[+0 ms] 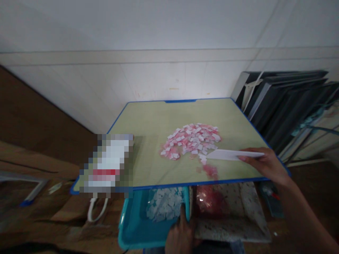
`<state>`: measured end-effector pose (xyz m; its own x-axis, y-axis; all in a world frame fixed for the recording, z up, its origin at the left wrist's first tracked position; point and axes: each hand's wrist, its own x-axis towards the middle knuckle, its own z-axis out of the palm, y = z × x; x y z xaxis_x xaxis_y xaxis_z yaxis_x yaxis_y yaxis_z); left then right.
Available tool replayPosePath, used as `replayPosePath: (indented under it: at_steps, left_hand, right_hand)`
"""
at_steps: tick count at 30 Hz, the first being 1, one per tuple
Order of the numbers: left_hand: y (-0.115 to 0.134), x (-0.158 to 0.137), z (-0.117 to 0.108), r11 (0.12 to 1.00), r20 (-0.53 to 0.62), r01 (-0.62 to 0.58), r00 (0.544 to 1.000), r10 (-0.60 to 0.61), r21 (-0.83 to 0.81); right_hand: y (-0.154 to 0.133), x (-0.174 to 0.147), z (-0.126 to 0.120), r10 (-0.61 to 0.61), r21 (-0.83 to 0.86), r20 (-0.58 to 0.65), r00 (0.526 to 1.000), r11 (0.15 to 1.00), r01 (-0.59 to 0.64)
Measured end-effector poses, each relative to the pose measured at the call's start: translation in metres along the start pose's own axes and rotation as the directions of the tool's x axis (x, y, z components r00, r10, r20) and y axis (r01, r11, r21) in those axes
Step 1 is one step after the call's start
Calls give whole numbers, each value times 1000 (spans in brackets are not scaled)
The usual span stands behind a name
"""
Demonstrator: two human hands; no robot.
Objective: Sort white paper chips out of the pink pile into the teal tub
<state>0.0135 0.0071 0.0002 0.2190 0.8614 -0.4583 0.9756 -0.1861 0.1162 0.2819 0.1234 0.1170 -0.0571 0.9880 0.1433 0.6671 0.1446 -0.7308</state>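
Observation:
My right hand (261,162) pinches a flat white strip (229,154) between thumb and fingers. The strip's far end touches the near right edge of a heap of small white and pink paper-like pieces (194,139) on a low, pale table (148,116) with a blue edge. A small pink patch (210,171) lies close to the strip. Below the table, my left hand (181,233) grips the right side of a teal tray (136,231), its index finger reaching over the rim. Loose white pieces (165,204) lie inside that tray.
Right of the teal tray stands a stained metal tray (238,224) holding a shiny red-pink mass (212,199). A pixelated, bag-like object (112,158) with a white loop handle rests at the table's left. Dark panels (286,93) lean against the wall at right.

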Motion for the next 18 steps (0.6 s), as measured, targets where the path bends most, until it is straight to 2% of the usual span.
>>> replayPosePath:
  at_steps: [4, 10, 18]
  left_hand:
    - [1, -1, -4, 1000, 14, 3, 1000, -3, 22]
    - [2, -1, -10, 1000, 65, 0, 998, -1, 9]
    - [2, 0, -11, 1000, 98, 2, 995, -2, -2]
  right_hand:
    - [-10, 7, 5, -16, -17, 37, 999, 1000, 17]
    - [-11, 7, 3, -34, -40, 22, 999, 999, 35]
    - [-9, 6, 2, -46, -78, -78, 996, 996, 40]
